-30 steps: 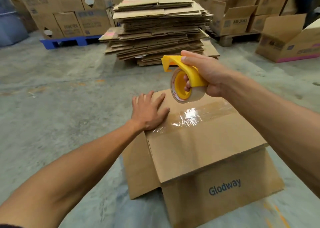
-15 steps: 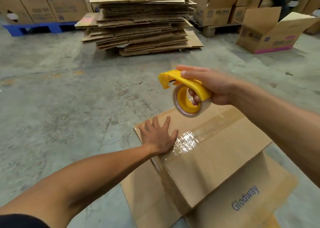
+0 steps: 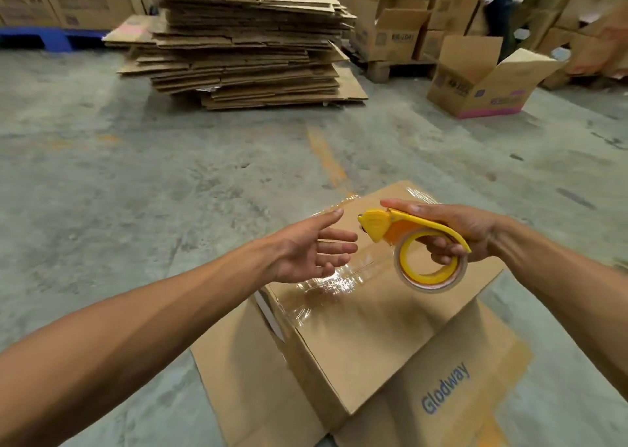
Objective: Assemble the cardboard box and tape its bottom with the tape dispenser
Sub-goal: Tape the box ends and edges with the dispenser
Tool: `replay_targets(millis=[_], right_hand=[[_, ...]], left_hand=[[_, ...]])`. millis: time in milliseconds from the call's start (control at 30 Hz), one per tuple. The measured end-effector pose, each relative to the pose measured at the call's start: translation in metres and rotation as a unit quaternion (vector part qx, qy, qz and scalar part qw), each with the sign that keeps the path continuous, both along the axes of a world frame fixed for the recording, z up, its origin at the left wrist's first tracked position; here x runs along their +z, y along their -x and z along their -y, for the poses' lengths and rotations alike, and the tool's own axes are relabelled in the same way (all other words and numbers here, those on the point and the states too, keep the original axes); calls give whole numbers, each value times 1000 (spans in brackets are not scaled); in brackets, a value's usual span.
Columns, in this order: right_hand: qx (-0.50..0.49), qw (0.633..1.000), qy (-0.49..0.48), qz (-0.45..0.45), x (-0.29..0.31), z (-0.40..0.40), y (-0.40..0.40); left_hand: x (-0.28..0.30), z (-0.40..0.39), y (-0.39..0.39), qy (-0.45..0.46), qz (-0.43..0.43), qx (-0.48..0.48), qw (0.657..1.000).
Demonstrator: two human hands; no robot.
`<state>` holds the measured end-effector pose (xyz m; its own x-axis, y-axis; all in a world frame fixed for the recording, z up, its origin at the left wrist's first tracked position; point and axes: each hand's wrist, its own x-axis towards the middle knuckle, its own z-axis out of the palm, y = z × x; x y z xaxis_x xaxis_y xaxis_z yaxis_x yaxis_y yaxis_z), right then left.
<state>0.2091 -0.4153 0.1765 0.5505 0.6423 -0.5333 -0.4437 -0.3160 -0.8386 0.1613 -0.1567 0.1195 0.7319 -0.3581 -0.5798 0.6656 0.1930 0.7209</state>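
Note:
A brown cardboard box printed "Glodway" sits upside down on the concrete floor, its flaps spread on the ground around it. A strip of clear tape runs across its upper face, shiny and wrinkled. My right hand grips the yellow tape dispenser with its roll of clear tape, held just above the box's far half. My left hand hovers above the taped seam with fingers spread, a little left of the dispenser's nose, holding nothing.
A tall stack of flattened cartons lies on the floor ahead. An open carton with a pink stripe stands at the right back. More boxes sit on a blue pallet at back left. A person's legs show far right.
My left hand has lifted off the box's taped edge and now hovers open. My right hand has lowered the dispenser toward the box and tipped it flatter. The view has tilted down.

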Motion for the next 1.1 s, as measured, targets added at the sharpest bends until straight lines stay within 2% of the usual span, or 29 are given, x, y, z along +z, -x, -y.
replay_targets(millis=[100, 200, 667, 767, 867, 967, 1100], right_hand=[[-5, 1000, -8, -5, -1, 0, -2], [-5, 1000, -17, -5, -2, 0, -3], [3, 1000, 0, -9, 2, -1, -2], [7, 999, 41, 13, 7, -5, 4], [14, 995, 88, 36, 8, -15, 16], [2, 995, 83, 48, 10, -14, 28], [-37, 993, 95, 54, 18, 0, 48]], left_hand=[[3, 4, 1, 69, -32, 13, 997], [3, 9, 3, 95, -32, -1, 995], [-5, 15, 3, 108, -47, 2, 993], [-10, 14, -1, 65, -43, -9, 997], [-12, 4, -11, -40, 10, -70, 997], [-9, -20, -35, -119, 75, -118, 983], [-11, -82, -64, -209, 91, -151, 962]])
